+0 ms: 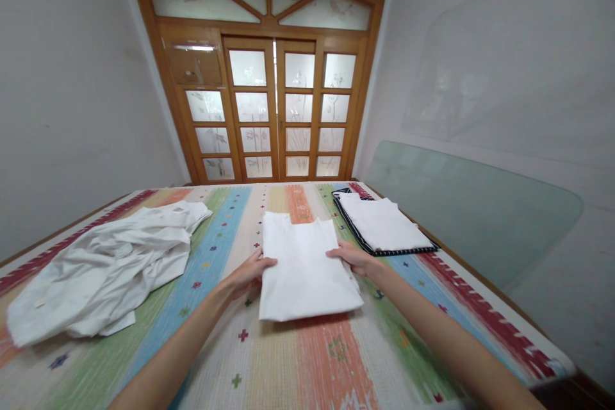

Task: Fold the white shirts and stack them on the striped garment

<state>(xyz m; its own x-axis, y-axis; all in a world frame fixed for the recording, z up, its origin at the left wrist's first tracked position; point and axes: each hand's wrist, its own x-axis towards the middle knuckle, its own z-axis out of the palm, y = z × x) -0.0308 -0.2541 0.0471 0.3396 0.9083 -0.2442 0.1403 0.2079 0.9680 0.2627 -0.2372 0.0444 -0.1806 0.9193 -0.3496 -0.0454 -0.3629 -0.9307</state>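
A folded white shirt [305,272], roughly square with a notch along its far edge, is held between my two hands over the middle of the striped cloth. My left hand [254,269] grips its left edge, thumb on top and the other fingers underneath. On the opposite edge, my right hand [353,258] holds it the same way. The shirt's near edge seems slightly raised off the cloth. To the left lies a crumpled white garment [120,262], spread loosely with many wrinkles.
At the right, a folded white garment [379,224] rests on a folded black garment with white marks [358,237]. The multicoloured striped cloth [216,346] covers the flat surface. A pale green panel [471,205] stands along the right wall. Wooden glazed doors [277,109] are at the back.
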